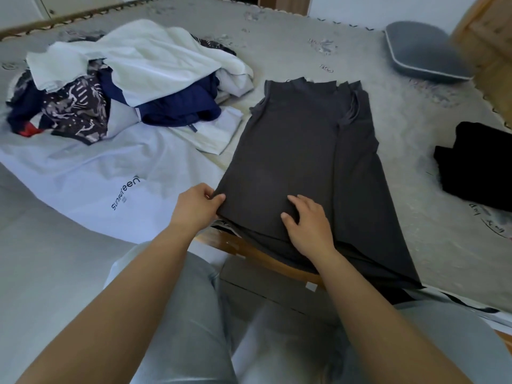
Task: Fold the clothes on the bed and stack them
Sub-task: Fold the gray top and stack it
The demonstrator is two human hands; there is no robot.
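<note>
A dark grey sleeveless garment [302, 151] lies lengthwise on the bed, its sides folded inward, its hem hanging over the near bed edge. My left hand [198, 207] pinches the garment's lower left corner between thumb and fingers. My right hand [307, 224] rests flat on the lower part of the cloth with fingers spread. A heap of unfolded clothes [124, 81], white, navy and patterned, sits at the left. A pale lilac garment [91, 176] with printed lettering is spread in front of that heap. A black folded item [476, 164] lies at the right.
A grey pillow [424, 51] rests at the far right by a wooden headboard [487, 37]. The bed's wooden frame [266, 259] shows under the hem. My legs in light jeans [194, 314] are below.
</note>
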